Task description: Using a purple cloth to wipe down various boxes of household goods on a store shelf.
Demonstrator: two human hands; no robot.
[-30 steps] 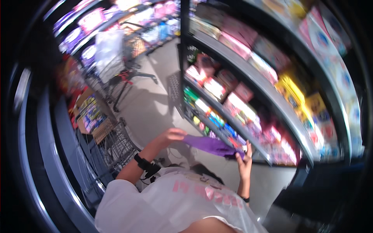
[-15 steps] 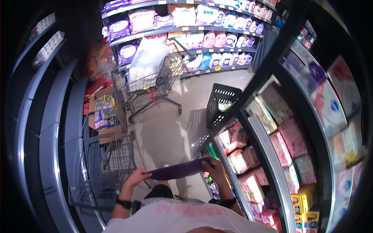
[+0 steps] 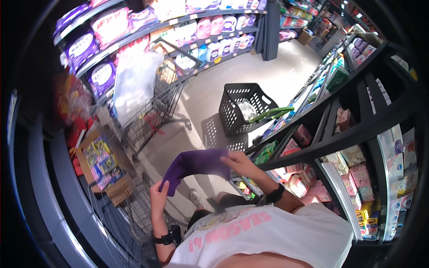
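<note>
A purple cloth (image 3: 195,161), folded into a long band, stretches in front of me between both hands and bows upward in the middle. My left hand (image 3: 158,194) pinches its lower left end, the thumb lying on top of the fabric. At the other end my right hand (image 3: 238,162) grips the cloth near its upper edge; some of those fingers are hidden behind it. Beyond the cloth, a tall black perforated shopping basket (image 3: 229,111) with a green handle stands on the floor, something white inside it.
Left, a wire shopping cart (image 3: 154,109) carries a large white bag (image 3: 134,85). Nearer stand a cardboard box (image 3: 117,142) of packets and another cart (image 3: 145,210). Shelves of boxed goods (image 3: 359,174) line the right; detergent bottles (image 3: 216,24) fill the far shelf.
My view has swung to the right, bringing the basket's green handle and a further aisle into sight. Both hands have raised the purple cloth, which now arches more and shows a broader face.
</note>
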